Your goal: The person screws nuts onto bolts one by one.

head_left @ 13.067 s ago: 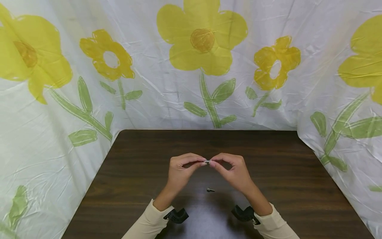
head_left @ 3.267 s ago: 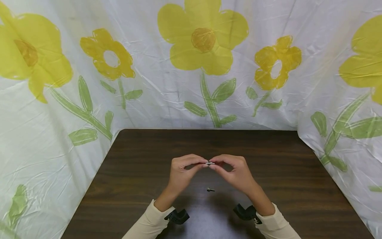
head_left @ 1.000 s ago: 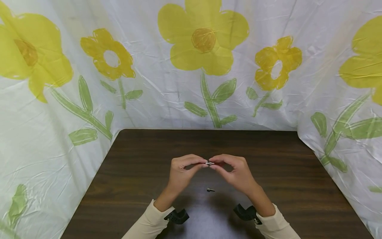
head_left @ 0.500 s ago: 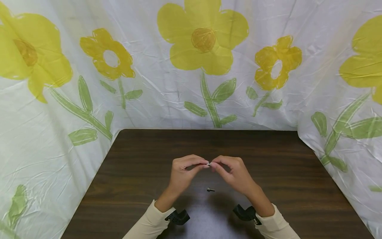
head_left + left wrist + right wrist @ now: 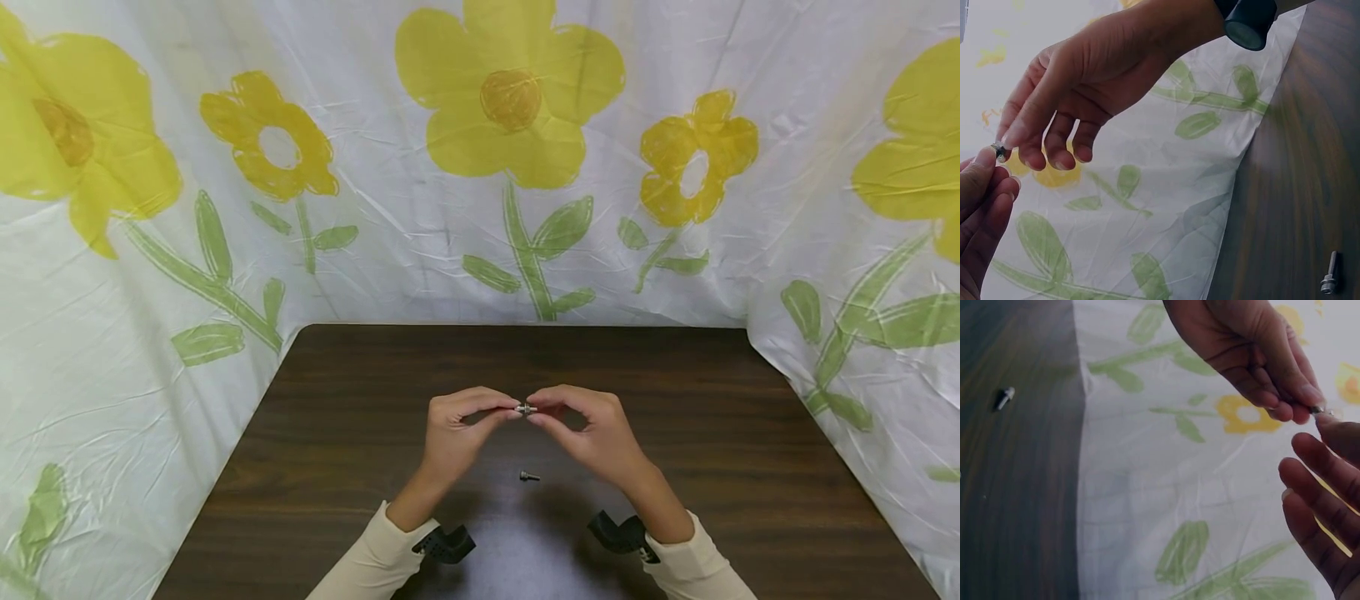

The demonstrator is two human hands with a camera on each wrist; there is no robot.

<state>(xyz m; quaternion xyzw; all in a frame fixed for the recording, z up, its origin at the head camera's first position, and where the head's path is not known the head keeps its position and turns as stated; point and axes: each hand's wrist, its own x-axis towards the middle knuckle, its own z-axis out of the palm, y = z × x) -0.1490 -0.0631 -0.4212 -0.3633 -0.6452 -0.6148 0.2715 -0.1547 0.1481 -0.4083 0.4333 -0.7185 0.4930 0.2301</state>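
A small metal bolt (image 5: pixel 527 409) lies sideways between both hands, above the table. My left hand (image 5: pixel 453 432) pinches its left end with thumb and fingertip. My right hand (image 5: pixel 600 433) has its thumb and index fingertip about the right part, a sliver of metal showing between them. In the left wrist view, the right hand (image 5: pixel 1079 81) comes from the top and meets the left hand (image 5: pixel 982 212) at the bolt (image 5: pixel 1000 152). The right wrist view shows the bolt (image 5: pixel 1317 410) mostly covered by fingertips; the right hand's other fingers (image 5: pixel 1325 500) are spread.
A second bolt with a thick head (image 5: pixel 529 476) lies on the dark wooden table (image 5: pixel 337 467), nearer the person than the hands. A white curtain with yellow flowers (image 5: pixel 510 250) hangs behind and at both sides. Each wrist wears a black camera (image 5: pixel 446 544).
Half a second ago the right fingertips covered more of the bolt; now they are parted and more metal shows. The right hand has risen slightly. The bolt on the table has not moved.
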